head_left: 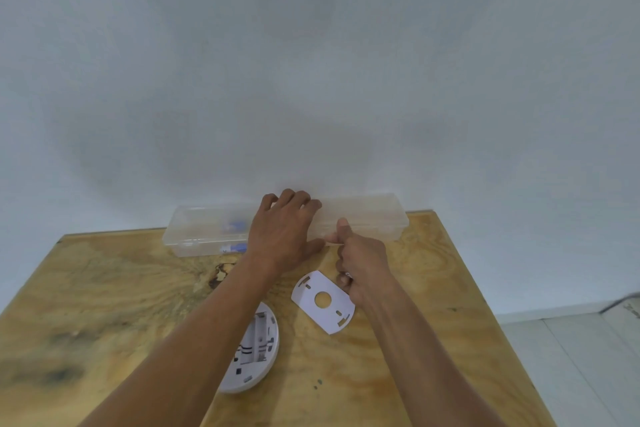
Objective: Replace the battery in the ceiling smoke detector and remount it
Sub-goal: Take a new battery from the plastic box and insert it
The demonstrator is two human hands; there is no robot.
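Note:
The white smoke detector (258, 354) lies back-side up on the wooden table (104, 305), its open battery bay showing, partly hidden by my left forearm. Its flat white mounting plate (323, 302) lies to its right. A long clear plastic box (367, 218) stands at the table's far edge, with blue-tipped items (235, 227) inside. My left hand (282, 232) grips the box, fingers over its lid and thumb at its front. My right hand (362, 267) has its thumb against the box's front edge. Its fingers are curled around something small with a pale tip, which I cannot identify.
A plain white wall (311, 63) rises directly behind the table and box. The table's right edge drops to a pale tiled floor (571, 357).

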